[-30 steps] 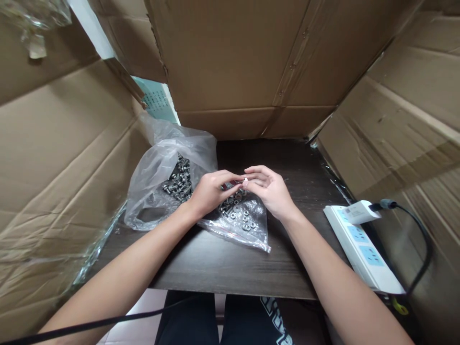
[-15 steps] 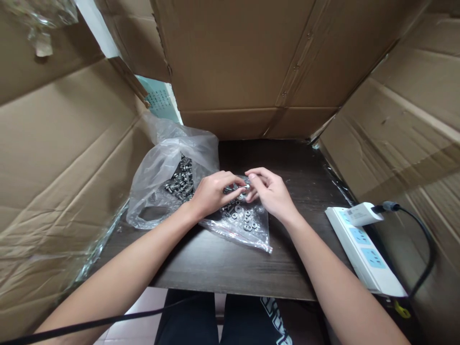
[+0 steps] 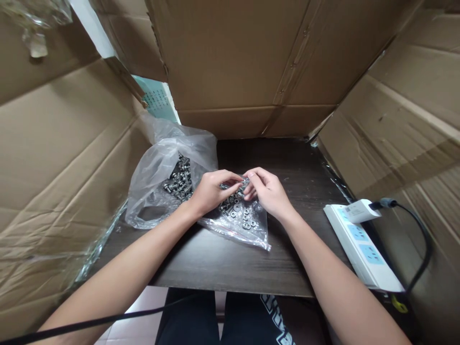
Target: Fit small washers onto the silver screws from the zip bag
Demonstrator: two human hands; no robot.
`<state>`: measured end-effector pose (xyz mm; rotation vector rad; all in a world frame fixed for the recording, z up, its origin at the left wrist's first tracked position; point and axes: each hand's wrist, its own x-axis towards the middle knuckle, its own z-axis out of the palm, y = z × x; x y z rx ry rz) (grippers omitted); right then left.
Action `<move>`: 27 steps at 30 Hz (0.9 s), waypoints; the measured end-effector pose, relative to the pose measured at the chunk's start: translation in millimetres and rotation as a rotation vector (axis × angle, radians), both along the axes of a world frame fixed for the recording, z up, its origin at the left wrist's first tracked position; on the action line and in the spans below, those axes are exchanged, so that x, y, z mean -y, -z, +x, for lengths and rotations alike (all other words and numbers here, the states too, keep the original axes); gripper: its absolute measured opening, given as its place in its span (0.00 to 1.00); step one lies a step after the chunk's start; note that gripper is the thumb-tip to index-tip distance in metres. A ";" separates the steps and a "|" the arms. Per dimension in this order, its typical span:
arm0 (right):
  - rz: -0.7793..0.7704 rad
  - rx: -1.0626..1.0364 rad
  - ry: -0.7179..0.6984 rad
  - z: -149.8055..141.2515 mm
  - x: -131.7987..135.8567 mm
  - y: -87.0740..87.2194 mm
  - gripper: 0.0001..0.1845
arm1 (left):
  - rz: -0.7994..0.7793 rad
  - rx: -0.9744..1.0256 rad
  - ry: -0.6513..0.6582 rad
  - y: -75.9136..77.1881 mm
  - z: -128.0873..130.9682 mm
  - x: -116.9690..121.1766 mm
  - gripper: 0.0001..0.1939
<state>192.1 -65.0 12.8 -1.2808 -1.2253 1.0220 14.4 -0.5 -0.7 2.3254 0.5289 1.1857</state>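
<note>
My left hand (image 3: 214, 190) is closed in a pinch on a small metal bolt (image 3: 245, 182), held level over the zip bag. From the other side, my right hand (image 3: 266, 188) has its thumb and fingertips closed around the bolt's end; whatever sits at that end is mostly covered by the fingers. Beneath both hands lies a clear zip bag (image 3: 230, 229) with loose nuts (image 3: 246, 216), washers (image 3: 236, 207) and bolts on it. Left of my left hand, a large clear plastic bag (image 3: 151, 175) lies open with a heap of bolts (image 3: 182, 179) in it.
A dark wooden table (image 3: 230, 266) carries everything. Cardboard walls (image 3: 237, 57) stand at the back and both sides. On the right, a white power strip (image 3: 362, 249) holds a plugged-in white adapter (image 3: 359, 211) with a black cable (image 3: 426, 230). Another black cable (image 3: 108, 318) crosses the lower left.
My right fingertips have moved in against the end of the bolt, and the hands are closer together. The bolt shows less between the fingers. The bags lie as before.
</note>
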 end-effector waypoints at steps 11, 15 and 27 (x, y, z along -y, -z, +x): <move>0.095 0.018 0.005 2.2 -1.6 4.8 0.19 | 0.041 -0.028 -0.027 0.2 0.2 -0.3 0.06; 0.045 0.120 0.042 0.6 0.0 5.0 0.17 | 0.079 -0.041 -0.019 -0.8 -0.6 0.8 0.04; 0.076 0.020 -0.037 2.0 -2.0 3.3 0.22 | 0.007 -0.060 -0.012 4.8 0.1 -2.2 0.06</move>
